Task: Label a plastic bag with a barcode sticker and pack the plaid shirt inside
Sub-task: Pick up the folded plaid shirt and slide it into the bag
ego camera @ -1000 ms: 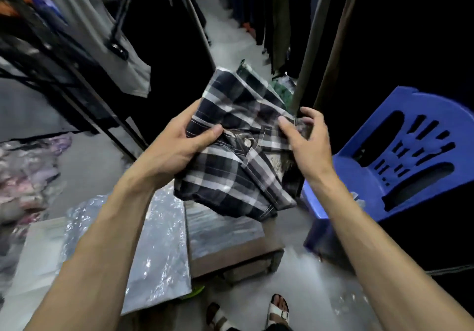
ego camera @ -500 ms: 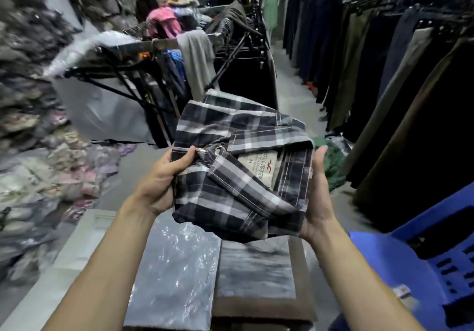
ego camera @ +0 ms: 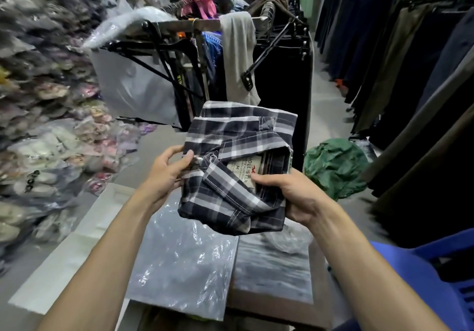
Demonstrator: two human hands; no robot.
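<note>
The left edge of the view was smeared: the stacked bundles (ego camera: 38,115) there were too blurred to tell apart. The shirt (ego camera: 238,166) covered the fingers of the right hand (ego camera: 292,194), leaving only the thumb showing, and its collar fold cut off part of the neck label (ego camera: 242,174), whose small print could not be read. The shirt also hid the far edge of the bag (ego camera: 184,264). The blue chair (ego camera: 420,279) ran off the frame's lower right corner. Both forearms were cut by the bottom edge. Hanging dark clothes (ego camera: 410,74) at right merged into shadow.
</note>
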